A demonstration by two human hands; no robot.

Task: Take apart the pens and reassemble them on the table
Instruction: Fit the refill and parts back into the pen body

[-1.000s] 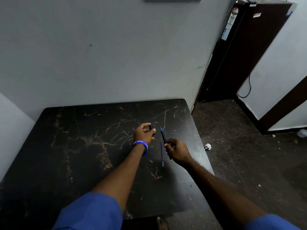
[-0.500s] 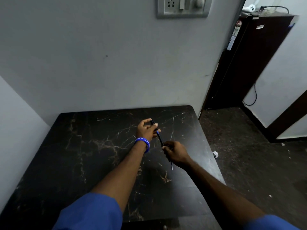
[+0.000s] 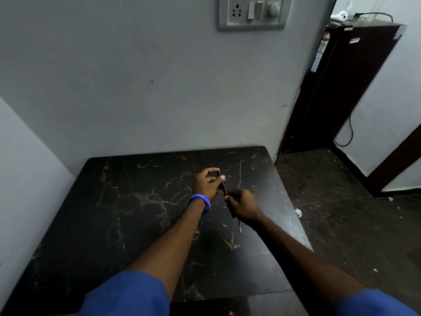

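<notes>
A dark pen [image 3: 223,185] is held over the black marble-patterned table [image 3: 127,215] between both hands. My left hand [image 3: 207,184], with a blue wristband, pinches the pen's upper end, where the cap sits. My right hand [image 3: 243,205] grips the lower part of the barrel. A thin blue refill or second pen [image 3: 239,226] lies on the table just under my right wrist, mostly hidden by it.
The table stands in a corner, with walls behind and to the left. A switch panel [image 3: 251,12] is on the back wall. A dark fridge [image 3: 341,87] stands at the right, beyond the table's right edge, with dark floor and a paper scrap [image 3: 298,212].
My hands have come together: the cap end in my left hand now meets the barrel in my right hand. The camera has tilted up, showing more wall.
</notes>
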